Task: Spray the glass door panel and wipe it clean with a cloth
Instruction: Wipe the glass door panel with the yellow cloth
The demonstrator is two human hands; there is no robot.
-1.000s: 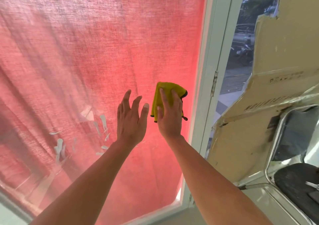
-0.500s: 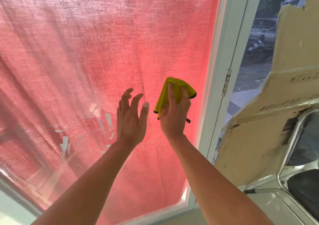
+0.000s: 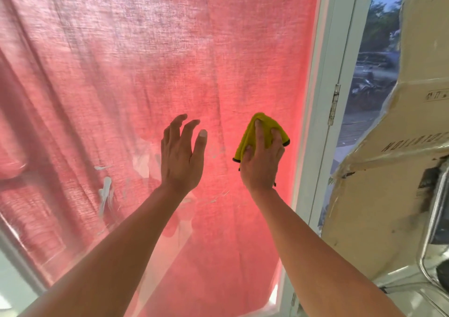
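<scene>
The glass door panel fills the left and middle of the view, with a red cloth hanging behind it and white smears low on the left. My right hand presses a folded yellow cloth flat against the glass near the right frame. My left hand is raised beside it with fingers spread and slightly curled, holding nothing. No spray bottle is in view.
A white door frame with a metal hinge runs down the right of the panel. Torn cardboard leans at the right, and a chrome chair frame stands at the far right edge.
My right hand has slid the yellow cloth to the right along the glass, away from my left hand. The left hand's fingers have curled a little, and the view shifted.
</scene>
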